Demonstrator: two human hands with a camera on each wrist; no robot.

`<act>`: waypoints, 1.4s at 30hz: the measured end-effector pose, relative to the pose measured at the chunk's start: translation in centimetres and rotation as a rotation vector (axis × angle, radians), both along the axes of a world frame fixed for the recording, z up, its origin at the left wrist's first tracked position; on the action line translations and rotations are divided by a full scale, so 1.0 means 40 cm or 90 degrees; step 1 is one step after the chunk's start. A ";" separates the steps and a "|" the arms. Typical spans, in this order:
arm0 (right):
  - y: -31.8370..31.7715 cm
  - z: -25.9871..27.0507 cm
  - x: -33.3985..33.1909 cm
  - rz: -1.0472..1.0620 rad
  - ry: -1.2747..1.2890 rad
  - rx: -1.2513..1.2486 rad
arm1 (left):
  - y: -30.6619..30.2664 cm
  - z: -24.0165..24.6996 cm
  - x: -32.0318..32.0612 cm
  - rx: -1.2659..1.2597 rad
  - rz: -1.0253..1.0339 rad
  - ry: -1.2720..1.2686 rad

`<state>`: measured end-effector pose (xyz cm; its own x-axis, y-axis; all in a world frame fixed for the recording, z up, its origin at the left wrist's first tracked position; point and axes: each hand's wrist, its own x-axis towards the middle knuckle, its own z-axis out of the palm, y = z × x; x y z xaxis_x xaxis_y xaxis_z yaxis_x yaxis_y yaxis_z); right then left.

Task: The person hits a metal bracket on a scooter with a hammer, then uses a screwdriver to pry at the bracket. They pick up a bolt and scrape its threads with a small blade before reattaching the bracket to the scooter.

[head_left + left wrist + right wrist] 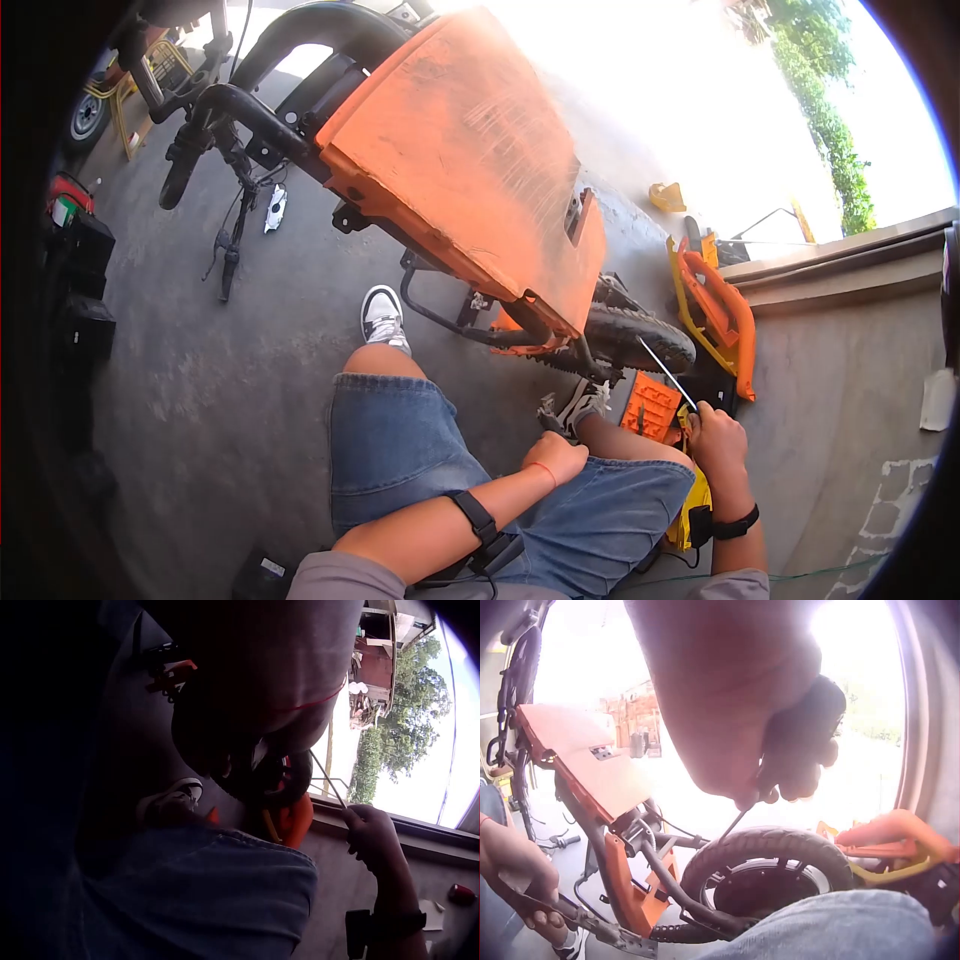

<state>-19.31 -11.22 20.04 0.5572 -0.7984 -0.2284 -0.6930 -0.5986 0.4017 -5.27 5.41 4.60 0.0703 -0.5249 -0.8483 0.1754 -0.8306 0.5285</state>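
Observation:
In the head view, my left hand (555, 458) grips a grey metal pliers-like tool (550, 415) above my lap. The right wrist view shows the head of this tool (615, 934) below an orange frame part. My right hand (718, 440), off to the right, holds a screwdriver (668, 372) by its handle. Its long thin shaft slants up and left, the tip overlapping the black tyre (650, 335) in this view. That wheel belongs to a two-wheeler with a large scuffed orange panel (470, 150) over a black tube frame. My fingers hide the screwdriver's handle.
Orange and yellow body panels (715, 310) lie on the floor beyond the wheel. An orange tray-like part (650, 405) is near my right knee. Handlebars (228, 250) hang at the left. Black boxes (88, 250) line the left edge, and a low ledge (850, 260) runs along the right.

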 end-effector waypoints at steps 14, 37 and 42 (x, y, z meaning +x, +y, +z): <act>-0.020 0.004 0.059 0.055 0.116 -0.022 | -0.003 0.017 0.012 0.008 -0.008 0.019; -0.020 -0.187 0.008 -0.488 -0.707 0.603 | 0.052 0.023 0.034 -0.158 0.019 0.106; -0.073 -0.245 0.057 -0.470 -0.925 0.656 | 0.059 0.037 0.052 -0.248 0.169 0.266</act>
<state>-17.02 -14.13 10.23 0.3916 -0.8103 -0.4359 -0.3081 0.3310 -0.8919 -3.18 7.76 6.09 -0.0555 -0.8112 -0.5821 0.6065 -0.4905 0.6258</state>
